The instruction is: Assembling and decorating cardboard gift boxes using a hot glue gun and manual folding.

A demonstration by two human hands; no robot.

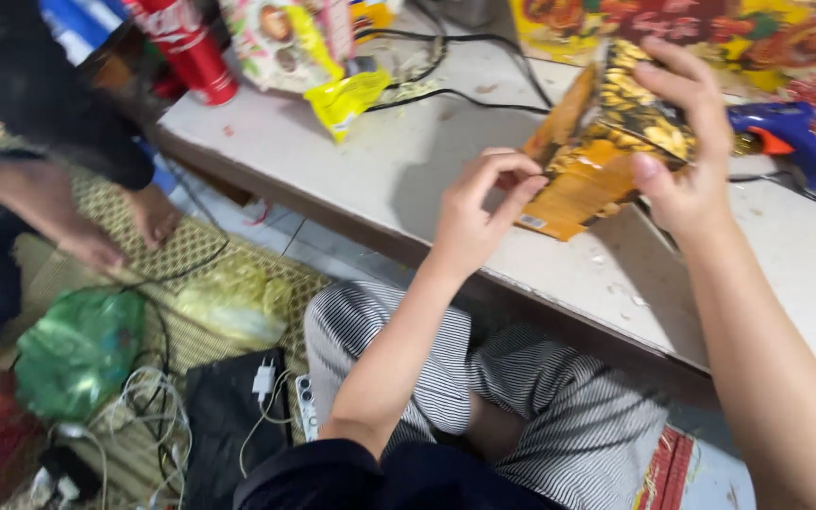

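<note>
1. the right hand (687, 156) is clamped on an orange and gold cardboard piece (606, 142), fingers curled over its upper edge and thumb pressed against its near face, holding it up above the bench (408, 179).
2. the left hand (474, 222) is closed in a pinch, thumb and fingertips meeting at the lower left edge of the cardboard piece, touching it.
3. the cardboard piece is folded, with a plain orange flap hanging below and a gold patterned face tilted toward the right hand; it sits between the two hands, just over the middle of the bench.
4. a blue glue gun (790, 142) with an orange trigger lies on the bench just beyond the right hand, its nozzle pointing toward the cardboard piece.
5. black cables (455, 66) trail across the far part of the bench.
6. a yellow wrapper (347, 99) lies near the bench's far left corner, beside a red can (191, 47) and a printed packet (280, 42).
7. colourful printed sheets (710, 24) lie along the far right edge of the bench.
8. the person's striped trousers (540, 406) show below the bench edge.
9. on the woven floor mat (191, 255) to the left lie a green plastic bag (77, 349), a pale yellow bag (238, 297), a black pouch (229, 416) and white charger cords (153, 397).
10. another person's bare foot (153, 212) and hand (92, 246) rest on the mat at the far left, well apart from the working hands.
</note>
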